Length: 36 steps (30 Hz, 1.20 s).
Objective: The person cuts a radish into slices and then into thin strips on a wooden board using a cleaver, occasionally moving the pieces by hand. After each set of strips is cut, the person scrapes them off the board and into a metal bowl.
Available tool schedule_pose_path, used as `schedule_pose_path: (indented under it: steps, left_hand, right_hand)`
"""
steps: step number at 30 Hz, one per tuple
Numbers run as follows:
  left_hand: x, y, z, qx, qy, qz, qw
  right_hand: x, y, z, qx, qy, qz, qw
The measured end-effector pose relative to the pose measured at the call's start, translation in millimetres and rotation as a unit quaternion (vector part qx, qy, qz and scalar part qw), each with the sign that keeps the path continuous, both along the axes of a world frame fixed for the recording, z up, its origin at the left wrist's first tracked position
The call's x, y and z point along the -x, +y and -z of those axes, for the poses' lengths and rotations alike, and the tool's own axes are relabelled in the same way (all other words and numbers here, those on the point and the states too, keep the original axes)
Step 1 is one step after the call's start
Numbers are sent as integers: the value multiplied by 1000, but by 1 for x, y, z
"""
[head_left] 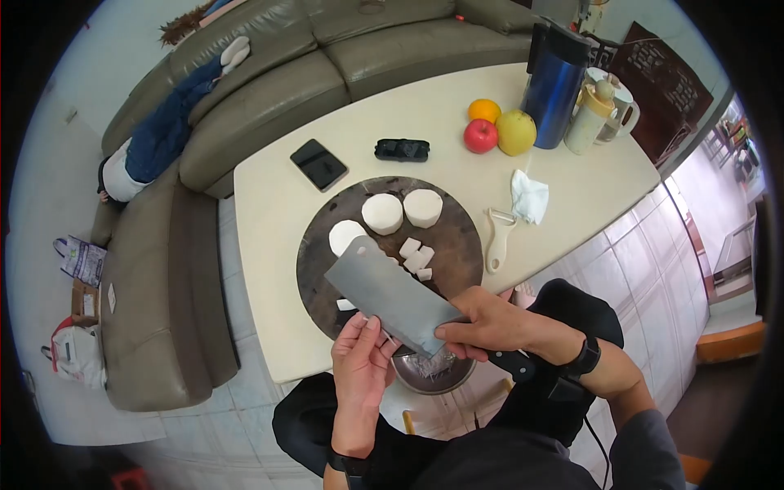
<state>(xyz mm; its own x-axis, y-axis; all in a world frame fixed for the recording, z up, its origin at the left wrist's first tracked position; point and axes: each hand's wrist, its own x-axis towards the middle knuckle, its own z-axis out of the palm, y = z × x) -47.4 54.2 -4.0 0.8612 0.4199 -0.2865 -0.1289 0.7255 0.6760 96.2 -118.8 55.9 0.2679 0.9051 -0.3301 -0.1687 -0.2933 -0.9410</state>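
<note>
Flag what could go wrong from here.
Cut risk: the left hand has its fingertips right at the near edge of the cleaver; a slip could nick them.
Spill risk: small white chunks lie loose by the blade, and a careless sweep might push some off the board.

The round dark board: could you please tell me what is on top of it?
Three thick white rounds and several small white pieces lie there. The cleaver in the right hand hides part of the board, so anything beneath it cannot be seen.

The apple (480,135) is red, the tall flask (556,90) blue.
</note>
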Motion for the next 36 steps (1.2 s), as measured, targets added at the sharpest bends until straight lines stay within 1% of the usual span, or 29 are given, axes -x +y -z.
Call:
schedule_pose_path:
  steps: [1, 2, 3, 4, 5, 6, 7, 8, 9, 10, 12, 13, 14, 16, 17, 19, 22, 26, 28, 32, 34, 36]
  left_hand:
    - [0, -1, -3, -2, -3, -1, 1000]
    - [0, -2, -7, -32, 34, -28, 999]
    - [-2, -4, -11, -62, 72, -55, 994]
    - [-3, -6, -10, -65, 70, -53, 994]
    - [-5, -6, -7, -176, 85, -57, 979]
    - [-7, -8, -5, -286, 99, -59, 951]
    - [-9, -9, -5, -289, 98, -54, 951]
    - [-11, -10, -5, -482, 90, -29, 871]
    - [-14, -13, -5, -653, 76, -4, 754]
    - [-16, -15, -3, -655, 72, 1, 753]
    - [-18, -17, 4, -764, 27, 16, 645]
    - [-18, -18, 7, -774, 37, 32, 631]
    - [-17, -18, 7, -776, 33, 37, 629]
    - [-16, -20, 6, -800, 29, 36, 598]
    - [-15, -22, 9, -801, 28, 41, 597]
    - [-11, -23, 15, -790, 32, 34, 612]
    - [-2, -34, 14, -799, 30, 21, 601]
    - [8, -41, 12, -799, 37, 29, 599]
    - [11, -38, 17, -807, 11, 22, 590]
    - [16, -40, 23, -809, -8, 29, 587]
    - [18, -49, 26, -824, -22, -4, 566]
    - [23, -57, 30, -824, -26, -10, 565]
  right_hand:
    - [0, -1, -1, 3, -14, 13, 1000]
    - [-1, -3, -3, 1, -16, 13, 1000]
    - [-2, -5, -5, -3, -18, 41, 999]
    - [-2, -7, -6, -9, -19, 71, 997]
    - [-4, -9, -6, -11, -19, 75, 997]
    - [-6, -11, -5, -18, -23, 89, 996]
    - [-8, -12, -4, -25, -26, 103, 994]
    - [-9, -14, -3, -27, -25, 109, 993]
    - [-10, -15, -2, -30, -35, 114, 992]
    - [-11, -17, -1, -33, -47, 119, 991]
    - [-12, -21, -1, -37, -40, 129, 990]
    - [-11, -23, -1, -41, -33, 131, 990]
    - [-11, -24, -3, -43, -32, 137, 989]
    - [-11, -29, -6, -55, -32, 134, 989]
    - [-12, -30, -5, -56, -30, 139, 988]
    - [-13, -33, -3, -70, -30, 134, 988]
    - [-14, -35, -7, -66, -38, 132, 988]
    - [-13, -37, -3, -78, -31, 132, 988]
    - [-13, -38, -5, -73, -38, 125, 989]
    - [-14, -41, -3, -78, -35, 117, 989]
    - [-15, -42, -2, -77, -40, 111, 990]
    - [-15, -42, -1, -73, -38, 115, 990]
